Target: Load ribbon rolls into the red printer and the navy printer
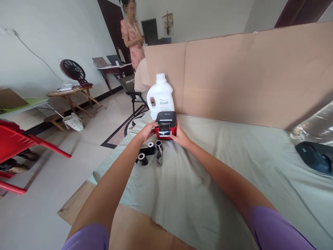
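A small red and black label printer (166,117) stands on the cloth-covered table, a dark strip showing at its front. My left hand (148,131) grips its left side, and my right hand (181,136) is closed around its right side with the thumb at the front. Right behind the printer rises a white jug (160,90) with a handle and a label. Several black ribbon rolls lie in front and to the left: one roll (142,159) stands nearest me, another roll (151,147) is behind it, and a third roll (159,145) trails a loose strip.
A tall cardboard sheet (234,76) borders the table's back. At the right lie a black object (314,156) and clear plastic wrap (317,123). A person (134,38) stands beyond, near a folding chair (127,83). On the left are a fan (73,70) and a red chair (23,142).
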The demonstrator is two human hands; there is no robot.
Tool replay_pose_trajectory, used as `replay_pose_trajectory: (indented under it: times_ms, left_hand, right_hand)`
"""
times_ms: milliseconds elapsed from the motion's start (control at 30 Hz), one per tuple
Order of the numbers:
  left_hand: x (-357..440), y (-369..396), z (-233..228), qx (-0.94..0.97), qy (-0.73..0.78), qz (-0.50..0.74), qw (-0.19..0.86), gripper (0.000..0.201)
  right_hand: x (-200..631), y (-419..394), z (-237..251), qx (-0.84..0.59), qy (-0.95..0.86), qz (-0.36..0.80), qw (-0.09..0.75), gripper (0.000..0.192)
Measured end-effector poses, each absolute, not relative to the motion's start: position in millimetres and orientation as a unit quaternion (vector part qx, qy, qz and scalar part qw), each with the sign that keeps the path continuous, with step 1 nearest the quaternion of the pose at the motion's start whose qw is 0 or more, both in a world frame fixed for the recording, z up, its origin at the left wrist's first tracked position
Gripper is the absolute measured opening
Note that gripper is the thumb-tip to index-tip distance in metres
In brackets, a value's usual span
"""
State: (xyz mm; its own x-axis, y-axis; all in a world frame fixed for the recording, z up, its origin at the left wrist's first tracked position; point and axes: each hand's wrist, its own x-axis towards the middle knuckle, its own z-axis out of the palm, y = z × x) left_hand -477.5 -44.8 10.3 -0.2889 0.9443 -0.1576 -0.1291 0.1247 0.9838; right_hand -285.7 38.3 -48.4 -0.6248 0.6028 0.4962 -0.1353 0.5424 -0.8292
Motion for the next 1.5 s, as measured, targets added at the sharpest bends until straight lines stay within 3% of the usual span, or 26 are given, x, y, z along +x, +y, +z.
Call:
replay_pose_trajectory:
  times_ms: [133,300,400,467,567,733,867,1000,1133,1300,1500]
  left_hand:
    - [-475,-50,15,0.357,0.594,0.558,0.457,0.053]
    - [-425,-75,30,0.388,0.608,0.682,0.125,0.042]
    - [-360,-97,22,0.484,0.537,0.690,0.034,0.037]
    - [-309,-110,8,0.579,0.518,0.625,0.075,0.031]
    - [-234,-123,-18,0.739,0.490,0.433,0.159,0.031]
    - [-149,-137,-44,0.891,0.389,0.173,0.156,0.045]
    - [-129,-151,-46,0.921,0.363,0.072,0.120,0.057]
    - [-130,-161,-45,0.922,0.368,0.039,0.109,0.063]
    - [-130,-162,-47,0.922,0.372,0.046,0.102,0.063]
    - [-130,-163,-46,0.919,0.375,0.062,0.100,0.061]
    - [-130,-171,-48,0.911,0.385,0.100,0.114,0.056]
  right_hand:
    - [-271,34,-50,-0.194,-0.768,0.449,0.413,0.091]
    - [-177,10,-55,-0.276,-0.761,0.443,0.385,0.077]
    - [-80,-10,-61,-0.338,-0.776,0.373,0.379,0.063]
    - [-9,-22,-65,-0.386,-0.769,0.314,0.401,0.051]
    - [90,-41,-65,-0.470,-0.749,0.218,0.414,0.033]
    - [203,-52,-45,-0.592,-0.652,0.070,0.468,0.024]
    - [232,-29,-21,-0.711,-0.568,-0.024,0.415,0.042]
    - [222,3,0,-0.804,-0.528,0.042,0.270,0.081]
    - [207,20,12,-0.836,-0.521,0.050,0.164,0.100]
    - [190,11,18,-0.851,-0.498,0.053,0.156,0.108]
    - [125,-42,19,-0.825,-0.522,0.035,0.214,0.095]
